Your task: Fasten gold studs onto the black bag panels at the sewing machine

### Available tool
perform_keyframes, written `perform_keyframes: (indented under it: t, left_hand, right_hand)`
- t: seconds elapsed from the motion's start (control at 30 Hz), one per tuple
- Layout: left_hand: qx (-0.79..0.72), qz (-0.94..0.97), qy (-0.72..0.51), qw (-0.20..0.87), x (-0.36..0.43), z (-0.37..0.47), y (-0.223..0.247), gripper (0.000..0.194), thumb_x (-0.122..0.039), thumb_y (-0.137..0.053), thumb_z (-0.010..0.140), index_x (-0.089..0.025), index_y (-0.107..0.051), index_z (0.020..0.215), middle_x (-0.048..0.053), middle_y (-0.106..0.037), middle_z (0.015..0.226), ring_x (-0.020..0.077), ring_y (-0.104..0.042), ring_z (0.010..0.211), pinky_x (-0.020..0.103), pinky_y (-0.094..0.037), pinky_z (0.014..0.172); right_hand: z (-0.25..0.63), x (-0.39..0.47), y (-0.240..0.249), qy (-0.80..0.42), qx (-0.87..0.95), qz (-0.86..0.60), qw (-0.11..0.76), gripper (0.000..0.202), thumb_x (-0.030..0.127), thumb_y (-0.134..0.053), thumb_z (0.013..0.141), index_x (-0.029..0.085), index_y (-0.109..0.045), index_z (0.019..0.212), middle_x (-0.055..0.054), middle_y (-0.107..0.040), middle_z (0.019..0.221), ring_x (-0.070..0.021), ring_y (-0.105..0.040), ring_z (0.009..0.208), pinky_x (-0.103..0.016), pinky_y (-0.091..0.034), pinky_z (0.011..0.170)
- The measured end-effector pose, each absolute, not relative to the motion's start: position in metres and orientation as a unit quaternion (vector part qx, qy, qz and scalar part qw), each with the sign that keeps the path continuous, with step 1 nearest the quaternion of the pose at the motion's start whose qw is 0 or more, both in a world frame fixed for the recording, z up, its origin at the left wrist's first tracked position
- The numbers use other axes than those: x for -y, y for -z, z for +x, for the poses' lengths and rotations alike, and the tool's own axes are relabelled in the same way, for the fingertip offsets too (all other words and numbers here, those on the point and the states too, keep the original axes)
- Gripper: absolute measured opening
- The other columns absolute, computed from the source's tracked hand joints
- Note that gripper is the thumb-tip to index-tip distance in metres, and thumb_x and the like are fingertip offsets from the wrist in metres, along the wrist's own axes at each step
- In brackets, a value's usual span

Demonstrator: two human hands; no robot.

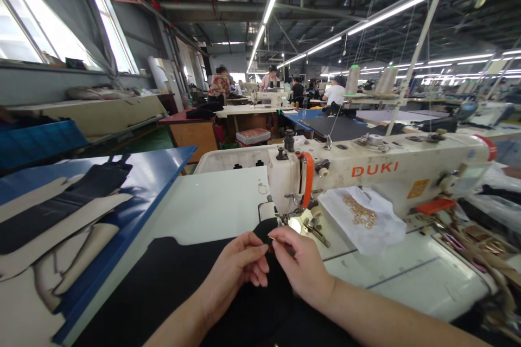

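Black material [163, 287] lies over the front of the pale machine table [211, 200], and one end of it reaches the needle area of the sewing machine [345, 168]. Above it, my left hand [244, 260] has thumb and fingertips pinched together; what they hold is too small to name. Close beside it on the right, my right hand [299, 263] pinches a tiny, thin gold-coloured item [272, 237] between thumb and forefinger. The fingertips of both hands nearly meet, just in front of the needle area. Gold-coloured metal pieces [360, 211] rest on a white plastic bag [376, 236] beside the machine head.
On the left, a blue table [163, 173] bears black and beige cut pieces [81, 227]. A white tray [211, 161] sits behind the machine table. Thread cones [386, 81] stand behind the machine. Several people work at machines farther back.
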State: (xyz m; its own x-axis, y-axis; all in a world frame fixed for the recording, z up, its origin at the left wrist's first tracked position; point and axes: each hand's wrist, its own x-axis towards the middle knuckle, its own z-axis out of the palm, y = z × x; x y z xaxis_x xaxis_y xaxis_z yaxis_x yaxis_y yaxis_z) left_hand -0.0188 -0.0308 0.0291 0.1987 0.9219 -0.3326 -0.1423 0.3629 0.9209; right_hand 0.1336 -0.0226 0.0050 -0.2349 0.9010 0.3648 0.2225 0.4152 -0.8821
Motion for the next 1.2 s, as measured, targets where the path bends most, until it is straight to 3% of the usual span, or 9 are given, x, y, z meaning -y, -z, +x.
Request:
perform_keyframes:
  t: [0.2,0.33,0.53,0.67,0.83,1.1,1.2]
  left_hand:
    - [-0.477,0.400,-0.403,0.671,0.031,-0.019,-0.028,0.028,-0.034,-0.071,0.067,-0.018,-0.049,0.074,-0.002,-0.062,0.053,0.0097,-0.056,0.041,0.017,-0.037,0.042]
    - [-0.459,0.403,-0.398,0.685,0.028,-0.023,-0.026,0.031,-0.035,-0.074,0.066,-0.017,-0.051,0.077,0.000,-0.065,0.060,0.0101,-0.059,0.046,0.018,-0.040,0.046]
    - [-0.426,0.472,-0.342,0.692,0.024,-0.027,-0.021,0.034,-0.042,-0.074,0.067,-0.016,-0.053,0.076,0.003,-0.068,0.064,0.0107,-0.059,0.046,0.019,-0.040,0.045]
    - [-0.430,0.490,-0.332,0.682,0.022,-0.026,-0.021,0.035,-0.043,-0.073,0.068,-0.017,-0.053,0.079,0.002,-0.068,0.062,0.0102,-0.058,0.043,0.018,-0.039,0.044]
    - [-0.469,0.477,-0.343,0.659,0.019,-0.027,-0.022,0.040,-0.047,-0.076,0.064,-0.017,-0.051,0.074,0.002,-0.066,0.057,0.0108,-0.057,0.042,0.018,-0.037,0.042]
    - [-0.480,0.477,-0.334,0.656,0.016,-0.030,-0.021,0.043,-0.051,-0.078,0.057,-0.016,-0.055,0.068,0.001,-0.065,0.054,0.0107,-0.057,0.042,0.019,-0.038,0.043]
    - [-0.479,0.462,-0.356,0.656,0.020,-0.027,-0.028,0.041,-0.050,-0.078,0.059,-0.016,-0.056,0.066,0.001,-0.065,0.054,0.0104,-0.056,0.043,0.018,-0.038,0.043]
  right_hand:
    - [0.135,0.028,-0.010,-0.288,0.758,-0.383,0.442,0.023,0.022,-0.044,0.090,0.023,-0.064,0.102,-0.004,-0.068,0.092,-0.0171,-0.062,0.082,-0.028,-0.046,0.075]
    - [0.137,0.030,-0.012,-0.319,0.750,-0.365,0.451,0.025,0.025,-0.043,0.092,0.024,-0.066,0.104,-0.004,-0.068,0.095,-0.0173,-0.062,0.085,-0.028,-0.047,0.078]
    - [0.141,0.029,-0.009,-0.373,0.686,-0.390,0.489,0.015,0.018,-0.061,0.077,0.022,-0.071,0.088,-0.002,-0.063,0.079,-0.0147,-0.060,0.073,-0.025,-0.047,0.068]
    - [0.138,0.022,-0.003,-0.493,0.594,-0.399,0.495,0.005,0.023,-0.067,0.071,0.020,-0.069,0.074,0.000,-0.064,0.069,-0.0134,-0.059,0.064,-0.025,-0.045,0.061]
    - [0.137,0.011,0.001,-0.599,0.482,-0.390,0.506,0.030,0.042,-0.079,0.056,0.017,-0.067,0.067,0.001,-0.063,0.058,-0.0151,-0.061,0.060,-0.027,-0.047,0.060]
    - [0.136,0.015,0.002,-0.592,0.503,-0.397,0.489,0.029,0.040,-0.078,0.060,0.016,-0.065,0.070,0.003,-0.060,0.056,-0.0110,-0.058,0.052,-0.024,-0.044,0.054]
    - [0.135,0.015,-0.003,-0.645,0.461,-0.384,0.473,0.039,0.044,-0.082,0.050,0.015,-0.061,0.066,0.004,-0.059,0.052,-0.0104,-0.057,0.048,-0.023,-0.044,0.051]
